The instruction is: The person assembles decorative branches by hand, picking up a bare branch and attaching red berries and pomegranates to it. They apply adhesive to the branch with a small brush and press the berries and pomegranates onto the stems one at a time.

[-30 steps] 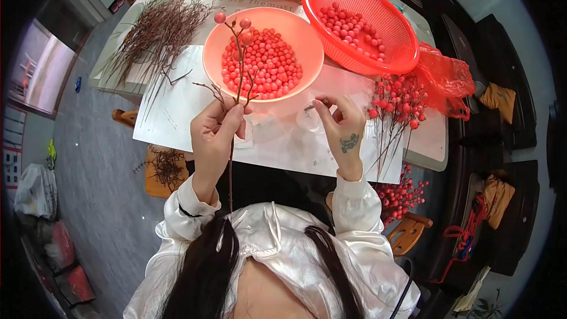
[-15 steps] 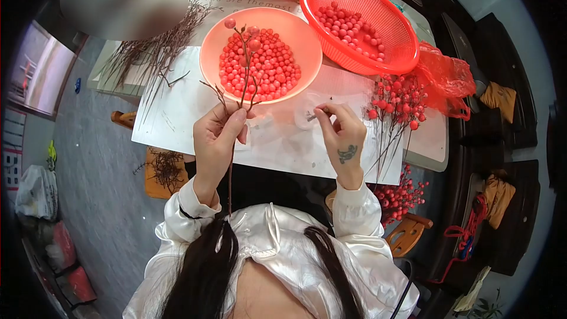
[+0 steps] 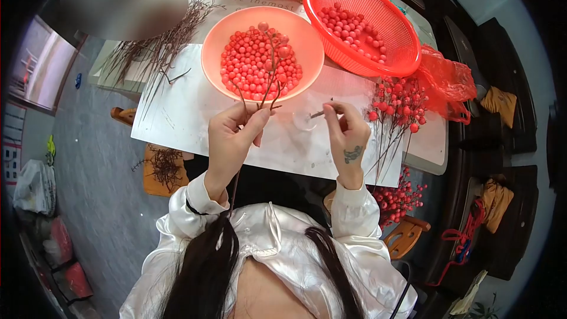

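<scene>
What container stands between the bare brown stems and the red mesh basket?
In the head view, the pink bowl of red berries stands between the stems and basket, the held berry branch showing in front of it.

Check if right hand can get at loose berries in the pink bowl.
Likely yes: the open bowl is near the right hand, and the branch in the left hand covers few berries. The thin stick the right hand holds may hinder.

Tbl cover [image 3: 251, 2] reads "you are themost" in dk ltrs; rest hidden or unclear.
</scene>
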`<state>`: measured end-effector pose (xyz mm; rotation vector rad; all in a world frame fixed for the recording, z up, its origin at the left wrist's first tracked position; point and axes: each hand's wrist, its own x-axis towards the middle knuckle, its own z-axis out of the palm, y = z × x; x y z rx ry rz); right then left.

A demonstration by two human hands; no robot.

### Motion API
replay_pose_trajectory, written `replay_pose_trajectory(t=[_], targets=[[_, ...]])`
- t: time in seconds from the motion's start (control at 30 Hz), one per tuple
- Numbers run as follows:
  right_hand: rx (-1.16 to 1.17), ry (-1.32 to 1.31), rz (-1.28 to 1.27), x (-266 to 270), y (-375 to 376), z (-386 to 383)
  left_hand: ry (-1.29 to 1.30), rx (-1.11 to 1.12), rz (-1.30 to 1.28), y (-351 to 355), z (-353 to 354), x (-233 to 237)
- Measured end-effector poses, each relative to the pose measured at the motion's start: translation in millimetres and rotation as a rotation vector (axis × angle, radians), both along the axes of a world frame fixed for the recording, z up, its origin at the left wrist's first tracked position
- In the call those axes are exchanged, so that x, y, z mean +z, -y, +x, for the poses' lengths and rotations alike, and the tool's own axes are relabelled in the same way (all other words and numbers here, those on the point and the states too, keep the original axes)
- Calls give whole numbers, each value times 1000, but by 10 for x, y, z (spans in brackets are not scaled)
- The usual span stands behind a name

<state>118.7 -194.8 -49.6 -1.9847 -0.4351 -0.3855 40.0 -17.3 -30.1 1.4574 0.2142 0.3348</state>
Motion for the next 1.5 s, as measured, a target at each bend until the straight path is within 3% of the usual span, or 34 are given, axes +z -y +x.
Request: replay_pose_trajectory(t=[0.03,0.2,0.33,0.43,0.57,0.83,1.07,1.3,1.5], targets=[[-18,-39,-12,8,46,-4,-11,12,-10,31,22,4],[-84,4,449,16,153,-71,2,-2,-29,128,107,-12],[-117,-122,772,148,230,-170,1,-43,36,204,181,-64],[-101,-134,856,135,270,-178,-3,-69,95,284,232,-62],[-95,-145,873,130,257,-183,-42,-87,212,333,278,-101],[-92,-112,934,161,266,-197,-15,-29,175,394,347,-144],[-172,-98,742,123,218,-169,-6,-36,176,379,333,-132],[-146,19,957,310,319,-107,-35,-28,228,346,282,-75],[-142,9,852,308,188,-28,-27,-53,303,334,245,-29]])
